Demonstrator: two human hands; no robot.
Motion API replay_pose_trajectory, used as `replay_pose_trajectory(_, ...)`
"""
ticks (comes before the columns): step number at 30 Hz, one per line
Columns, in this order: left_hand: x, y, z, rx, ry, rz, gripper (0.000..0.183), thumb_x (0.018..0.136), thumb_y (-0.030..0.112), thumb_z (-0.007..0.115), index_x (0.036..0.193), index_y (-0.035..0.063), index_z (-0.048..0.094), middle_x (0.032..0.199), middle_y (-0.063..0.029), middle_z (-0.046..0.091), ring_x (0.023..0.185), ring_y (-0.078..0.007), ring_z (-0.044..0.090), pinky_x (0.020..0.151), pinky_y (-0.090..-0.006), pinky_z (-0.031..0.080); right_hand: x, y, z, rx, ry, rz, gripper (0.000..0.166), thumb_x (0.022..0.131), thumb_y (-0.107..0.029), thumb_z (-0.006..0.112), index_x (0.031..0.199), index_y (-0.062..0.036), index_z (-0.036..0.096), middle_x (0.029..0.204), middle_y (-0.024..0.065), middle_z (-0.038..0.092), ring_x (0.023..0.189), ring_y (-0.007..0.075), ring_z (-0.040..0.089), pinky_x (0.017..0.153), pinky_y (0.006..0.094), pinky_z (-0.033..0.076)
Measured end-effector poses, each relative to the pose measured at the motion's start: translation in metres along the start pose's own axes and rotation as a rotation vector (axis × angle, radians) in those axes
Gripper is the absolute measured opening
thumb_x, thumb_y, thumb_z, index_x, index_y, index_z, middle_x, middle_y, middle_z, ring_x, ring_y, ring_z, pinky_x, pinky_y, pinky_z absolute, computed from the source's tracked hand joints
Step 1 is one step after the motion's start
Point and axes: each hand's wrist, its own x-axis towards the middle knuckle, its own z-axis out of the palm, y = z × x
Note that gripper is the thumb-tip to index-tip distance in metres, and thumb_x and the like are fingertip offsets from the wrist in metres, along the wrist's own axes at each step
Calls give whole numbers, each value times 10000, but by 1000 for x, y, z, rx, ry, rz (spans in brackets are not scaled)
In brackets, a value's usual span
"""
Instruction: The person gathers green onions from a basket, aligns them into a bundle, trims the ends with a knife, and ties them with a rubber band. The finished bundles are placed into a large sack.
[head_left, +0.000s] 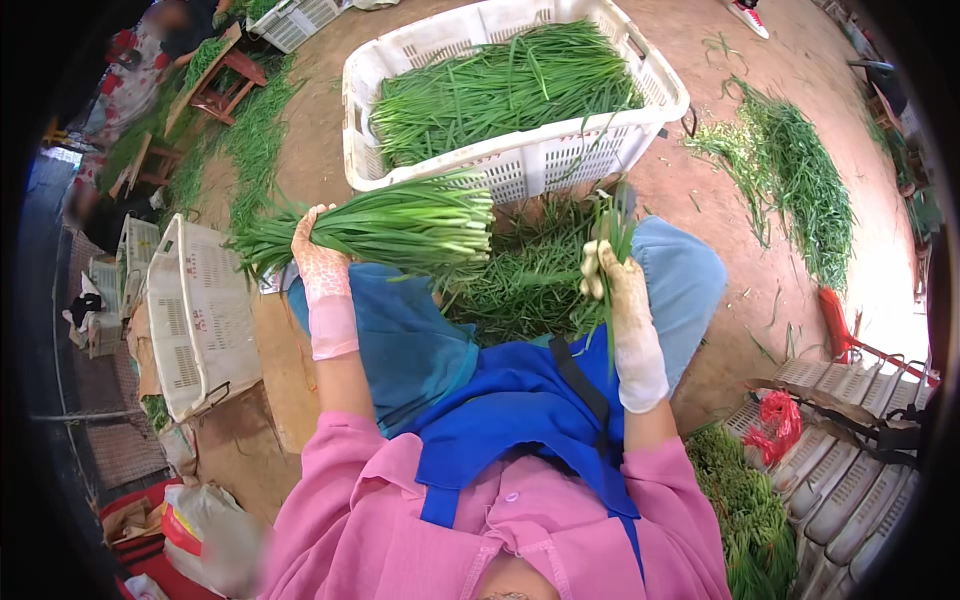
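My left hand (319, 247), in a worn glove with a pale cuff, holds a thick bundle of garlic chives (405, 225). The cut white ends of the bundle point right and its leafy tips hang out to the left. My right hand (619, 281), in a soiled white glove, grips a few loose chive leaves (616, 225) above my right knee. Between my knees lies a heap of loose green leaves (525, 277). Just beyond the bundle stands a white plastic crate (517, 161), filled with chives (510, 90) laid lengthwise.
An upended white crate (202, 315) stands at left. Leaf trimmings (806, 180) lie on the floor at right. Stacked crates (847, 465) with red twine (780, 427) and more chives (739, 510) are at lower right. People sit near wooden stools (225, 86) at upper left.
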Motion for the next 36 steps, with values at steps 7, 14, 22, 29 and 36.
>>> replay_pose_trajectory(7,-10,-33,17,-62,89,-203,122,839,94,478,898,24,558,869,-95,614,843,-259,598,785,-450,510,26,60,70,145,-267,301,354,806,-278,666,1048,-52,543,909,27,592,537,75,459,550,224,444)
replay_pose_trajectory(14,-8,-39,23,110,14,-170,146,832,141,487,897,34,564,887,-120,620,851,-287,596,758,-448,499,-7,42,69,-133,-401,221,282,856,-277,589,972,-20,591,771,32,605,642,78,532,528,196,385)
replay_pose_trajectory(22,44,-29,-9,-93,73,-272,206,829,204,446,893,56,575,931,-142,629,849,-316,593,768,-502,484,-57,13,3,201,-290,40,248,842,-210,605,990,-17,558,970,94,607,905,195,583,840,319,450)
replay_pose_trajectory(29,6,-66,17,7,-39,-136,266,861,183,416,991,-7,549,1022,-166,598,942,-325,566,825,-486,468,19,43,87,494,-252,130,395,821,-164,643,1162,-29,496,1046,67,579,869,175,578,766,305,487)
replay_pose_trajectory(36,-7,-59,19,-41,-306,-210,210,823,206,564,934,29,580,870,-69,618,774,-206,595,738,-324,501,-39,38,93,64,-413,34,594,739,-60,708,1253,-40,409,1174,75,541,1009,161,543,911,314,430)
